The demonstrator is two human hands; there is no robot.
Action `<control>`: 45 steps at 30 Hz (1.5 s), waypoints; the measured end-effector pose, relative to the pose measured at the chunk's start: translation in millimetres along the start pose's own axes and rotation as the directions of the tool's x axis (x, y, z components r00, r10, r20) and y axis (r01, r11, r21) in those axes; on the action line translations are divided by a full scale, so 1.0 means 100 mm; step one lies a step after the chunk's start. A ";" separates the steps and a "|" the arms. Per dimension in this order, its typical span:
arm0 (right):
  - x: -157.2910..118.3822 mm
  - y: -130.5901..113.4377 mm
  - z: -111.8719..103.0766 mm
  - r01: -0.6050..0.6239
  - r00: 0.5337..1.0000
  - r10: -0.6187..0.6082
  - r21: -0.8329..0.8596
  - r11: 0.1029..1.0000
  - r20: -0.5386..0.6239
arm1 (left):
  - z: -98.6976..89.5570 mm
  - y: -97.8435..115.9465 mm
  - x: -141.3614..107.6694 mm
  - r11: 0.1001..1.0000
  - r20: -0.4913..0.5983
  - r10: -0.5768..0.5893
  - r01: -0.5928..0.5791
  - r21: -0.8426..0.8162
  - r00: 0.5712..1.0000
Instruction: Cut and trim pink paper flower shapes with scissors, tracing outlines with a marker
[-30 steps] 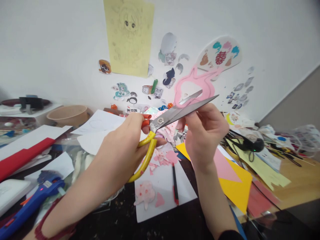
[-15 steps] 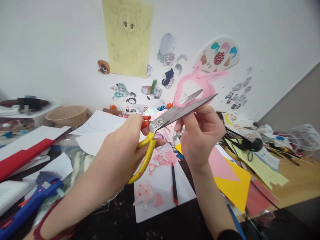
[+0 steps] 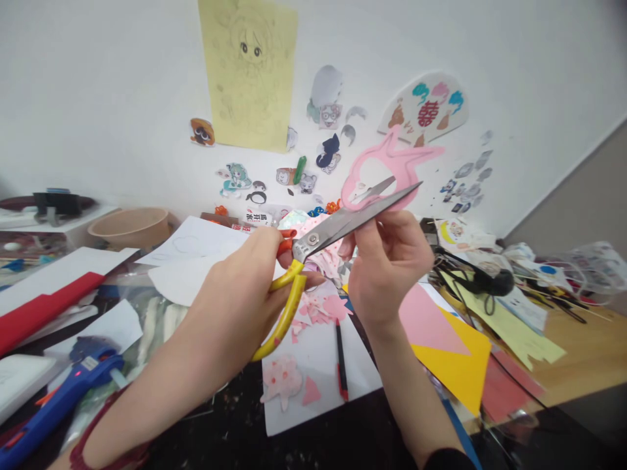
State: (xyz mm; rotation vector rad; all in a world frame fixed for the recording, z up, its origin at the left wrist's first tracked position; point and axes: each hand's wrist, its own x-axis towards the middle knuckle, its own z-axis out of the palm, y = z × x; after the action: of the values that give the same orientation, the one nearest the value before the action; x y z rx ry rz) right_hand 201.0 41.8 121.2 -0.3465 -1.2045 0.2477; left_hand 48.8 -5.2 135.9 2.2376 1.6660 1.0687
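Note:
My left hand (image 3: pixel 235 300) is closed round the yellow and orange handles of a pair of scissors (image 3: pixel 313 239). Its blades point up and to the right and stand slightly apart, with one across the front of a pink paper cutout (image 3: pixel 405 166). The cutout has two pointed tips and an opening in its middle. My right hand (image 3: pixel 389 261) pinches the lower edge of this cutout, just behind the blades. Below the hands, pink paper scraps (image 3: pixel 313 310) and a pink spotted cutout (image 3: pixel 283 380) lie on a white sheet (image 3: pixel 323 411).
A black and red pen (image 3: pixel 341 362) rests on the sheet. To the left are a blue glue gun (image 3: pixel 73 385), a red strip (image 3: pixel 49 313) and a tan bowl (image 3: pixel 130 225). Yellow card (image 3: pixel 460 365) and a cable lie right. Drawings and stickers cover the wall behind.
My right hand has shifted slightly left with the pink cutout. The scissors stay nearly in place, their blades still a little apart.

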 end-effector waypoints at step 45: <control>0.19 0.11 -0.15 -0.218 0.972 0.214 0.029 0.976 0.099 | -0.04 -0.13 0.16 0.996 0.114 -0.081 0.077 0.036 0.990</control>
State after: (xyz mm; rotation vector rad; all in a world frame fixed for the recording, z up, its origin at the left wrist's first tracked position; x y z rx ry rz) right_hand 221.3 57.3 128.5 -0.4357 -1.2547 0.4808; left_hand 38.3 12.4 139.5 2.1870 1.7185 0.8834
